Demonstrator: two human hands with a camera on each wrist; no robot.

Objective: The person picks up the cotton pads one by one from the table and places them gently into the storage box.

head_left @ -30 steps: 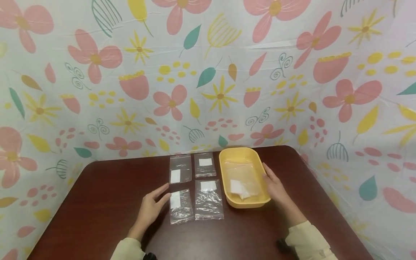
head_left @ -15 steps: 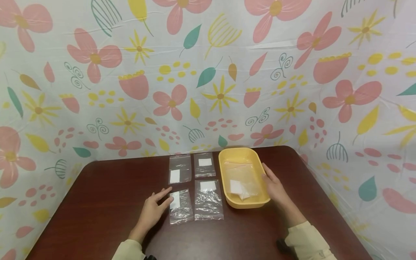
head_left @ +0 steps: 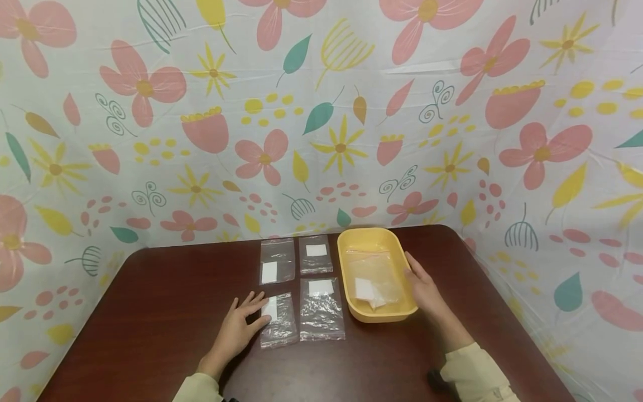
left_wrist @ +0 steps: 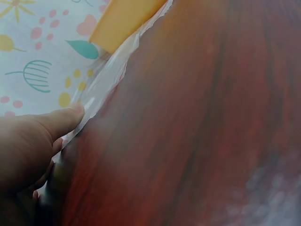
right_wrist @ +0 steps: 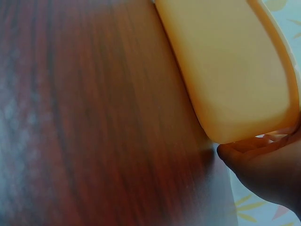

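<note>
Clear zip bags with white labels lie flat in two rows on the table. The fingers of my left hand (head_left: 236,332) are spread at the left edge of the near-left zip bag (head_left: 282,330); its thumb touches the label. In the left wrist view that thumb (left_wrist: 66,120) lies against the clear plastic (left_wrist: 106,77). Beside the bags stands a yellow tray (head_left: 383,317) with a labelled zip bag (head_left: 375,269) inside. My right hand (head_left: 427,290) rests against the tray's right side, fingers along the outer wall. In the right wrist view its thumb (right_wrist: 230,153) touches the tray wall (right_wrist: 235,94).
The near-right zip bag (head_left: 322,317) lies close to the tray's left wall. Behind are a far-left zip bag (head_left: 283,255) and a far-right one (head_left: 312,263). A floral curtain (head_left: 311,167) hangs behind the dark wooden table (head_left: 176,290).
My left hand has slid slightly toward me and right, from between the two left bags onto the near-left bag's edge, its fingers spreading. My right hand and the tray have stayed put.
</note>
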